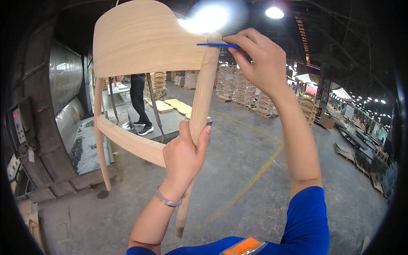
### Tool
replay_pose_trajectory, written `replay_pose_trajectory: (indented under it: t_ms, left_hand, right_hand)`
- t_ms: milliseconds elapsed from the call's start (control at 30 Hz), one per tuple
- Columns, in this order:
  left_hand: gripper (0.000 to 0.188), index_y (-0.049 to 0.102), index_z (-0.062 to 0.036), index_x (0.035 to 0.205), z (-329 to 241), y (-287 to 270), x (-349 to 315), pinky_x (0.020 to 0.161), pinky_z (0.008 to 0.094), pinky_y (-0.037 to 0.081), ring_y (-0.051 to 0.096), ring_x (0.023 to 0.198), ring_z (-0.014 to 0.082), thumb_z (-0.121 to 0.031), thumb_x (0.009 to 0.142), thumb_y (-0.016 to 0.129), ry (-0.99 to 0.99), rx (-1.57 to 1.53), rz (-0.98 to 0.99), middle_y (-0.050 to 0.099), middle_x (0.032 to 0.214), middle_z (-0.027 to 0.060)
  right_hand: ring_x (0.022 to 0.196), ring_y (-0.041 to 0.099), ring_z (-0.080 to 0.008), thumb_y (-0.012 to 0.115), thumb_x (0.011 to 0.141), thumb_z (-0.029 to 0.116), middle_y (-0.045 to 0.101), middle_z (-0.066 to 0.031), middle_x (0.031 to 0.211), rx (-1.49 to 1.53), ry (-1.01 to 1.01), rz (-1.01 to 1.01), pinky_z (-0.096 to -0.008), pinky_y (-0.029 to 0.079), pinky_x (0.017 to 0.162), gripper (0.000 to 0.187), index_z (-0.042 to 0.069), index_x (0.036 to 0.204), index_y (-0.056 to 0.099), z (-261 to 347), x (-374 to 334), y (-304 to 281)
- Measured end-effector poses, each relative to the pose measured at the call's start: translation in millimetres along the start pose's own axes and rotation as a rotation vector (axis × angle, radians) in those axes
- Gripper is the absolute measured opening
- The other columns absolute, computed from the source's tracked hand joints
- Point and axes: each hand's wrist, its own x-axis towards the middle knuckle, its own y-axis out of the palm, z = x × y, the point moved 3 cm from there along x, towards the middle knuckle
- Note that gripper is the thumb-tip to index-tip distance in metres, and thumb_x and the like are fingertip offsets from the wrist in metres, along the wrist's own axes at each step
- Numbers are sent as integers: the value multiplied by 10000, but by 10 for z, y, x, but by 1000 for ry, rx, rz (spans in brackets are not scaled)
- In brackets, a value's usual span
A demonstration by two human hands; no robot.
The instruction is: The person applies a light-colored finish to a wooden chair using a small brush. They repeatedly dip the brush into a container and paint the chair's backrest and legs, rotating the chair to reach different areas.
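Observation:
A pale wooden chair back frame (pixel 144 38) is held up in front of me, with a broad curved backrest panel, two tapering legs and a curved lower rail (pixel 129 140). My left hand (pixel 185 153) is closed round the right leg (pixel 203 93), where the rail meets it. Up at the top of that leg, my right hand (pixel 259 55) pinches a thin, flat blue strip (pixel 208 44). The strip lies across the joint between backrest and leg; its exact kind I cannot make out. The left leg (pixel 100 148) hangs free.
At left stands a metal booth (pixel 63 157) with a control box (pixel 20 125). Beyond the chair, a person in dark trousers (pixel 138 97) stands near yellow-topped pieces (pixel 170 104). Wrapped stacks of wooden parts (pixel 242 87) line the back, on pallets. A yellow line (pixel 255 178) crosses the concrete floor.

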Motion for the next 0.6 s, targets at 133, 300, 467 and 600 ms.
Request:
replay_pose_trajectory:
  t_ms: [133,300,467,600]
  left_hand:
    - [438,550,-8,1024,3,-10,10,453,442,500,666,494,367,-438,1051,631,-6,7,0,630,560,169]
    - [444,550,-1,1020,52,-116,-28,437,438,491,660,477,359,-437,1053,627,17,12,-24,619,542,161]
    - [445,550,0,1017,35,-118,-57,421,428,482,653,460,347,-436,1054,625,18,31,-35,609,527,150]
    - [446,551,3,1021,37,-115,-61,414,422,477,644,443,338,-436,1056,623,9,47,-28,598,513,140]
  right_hand:
    - [859,708,-209,754,840,103,655,-2,957,-156,-85,97,-355,554,661,277,190,1103,742,46,121,18]
    - [869,712,-201,764,827,104,662,0,970,-130,-127,176,-353,566,672,328,206,1136,718,176,198,-35]
    - [802,708,-196,760,892,129,676,-6,940,-73,-231,84,-341,555,651,292,188,1176,735,168,213,16]
    - [770,707,-186,779,888,125,679,-3,906,-1,-133,69,-333,551,636,274,180,1155,746,84,199,55]
